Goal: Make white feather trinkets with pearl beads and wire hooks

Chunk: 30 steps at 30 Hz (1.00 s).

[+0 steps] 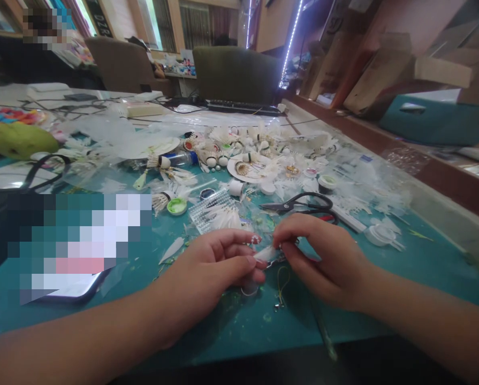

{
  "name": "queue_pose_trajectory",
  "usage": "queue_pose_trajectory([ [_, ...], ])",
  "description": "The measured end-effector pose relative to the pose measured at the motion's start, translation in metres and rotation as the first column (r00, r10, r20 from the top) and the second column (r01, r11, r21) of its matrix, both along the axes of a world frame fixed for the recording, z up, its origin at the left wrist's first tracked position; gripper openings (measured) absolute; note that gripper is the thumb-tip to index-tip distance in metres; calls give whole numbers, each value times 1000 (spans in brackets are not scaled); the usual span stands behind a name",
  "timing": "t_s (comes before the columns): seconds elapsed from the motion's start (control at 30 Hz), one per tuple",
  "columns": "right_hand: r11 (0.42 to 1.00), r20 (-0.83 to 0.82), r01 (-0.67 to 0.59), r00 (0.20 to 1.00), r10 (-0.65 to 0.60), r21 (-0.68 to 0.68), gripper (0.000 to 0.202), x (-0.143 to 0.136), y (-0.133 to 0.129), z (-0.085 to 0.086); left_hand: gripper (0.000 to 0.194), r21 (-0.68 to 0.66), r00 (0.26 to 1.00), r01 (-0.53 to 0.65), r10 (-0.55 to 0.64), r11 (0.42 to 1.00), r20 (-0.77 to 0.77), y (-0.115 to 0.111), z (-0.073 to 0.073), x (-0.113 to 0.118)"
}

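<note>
Between the thumb and fingers of my left hand (223, 262) is a small white feather (265, 253), pointing toward the right. My right hand (323, 256) pinches at the feather's other end; what its fingertips hold there is too small to make out. Just below the fingers hangs or lies a bit of silver chain (277, 261). A thin gold cord loop (280, 283) with a small clasp lies on the green mat (239, 342) under my hands. A loose white feather (172, 249) rests left of my left hand. Behind the hands lies a bunch of white feathers (222, 218).
Black-handled scissors (299, 203) lie beyond my right hand. Shuttlecocks (165, 201), a green paint pot (177, 206) and a sheet of beads (207, 208) crowd the middle. A phone (89, 286), partly blurred out, stands left. A keyboard (243, 107) is farther back; a person sits far left.
</note>
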State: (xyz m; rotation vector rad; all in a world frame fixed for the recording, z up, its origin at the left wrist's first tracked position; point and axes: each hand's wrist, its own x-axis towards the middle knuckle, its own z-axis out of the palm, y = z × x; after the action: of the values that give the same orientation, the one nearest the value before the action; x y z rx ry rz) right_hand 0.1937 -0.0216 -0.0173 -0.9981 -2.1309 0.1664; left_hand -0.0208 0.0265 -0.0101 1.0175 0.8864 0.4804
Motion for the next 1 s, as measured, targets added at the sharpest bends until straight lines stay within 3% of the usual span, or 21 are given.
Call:
queue_pose_trajectory([
  [0.4,999,-35,-17,999,18,36,29,-3,3,-3,31,11,999,37,-37,999,2,0,1,0],
  [0.63,994,20,-65,998,64,83,41,-6,6,-4,18,55,995,94,-95,994,27,2,4,2],
  [1.0,990,4,-103,995,103,92,47,-5,5,-5,19,35,996,77,-79,996,34,1,3,1],
])
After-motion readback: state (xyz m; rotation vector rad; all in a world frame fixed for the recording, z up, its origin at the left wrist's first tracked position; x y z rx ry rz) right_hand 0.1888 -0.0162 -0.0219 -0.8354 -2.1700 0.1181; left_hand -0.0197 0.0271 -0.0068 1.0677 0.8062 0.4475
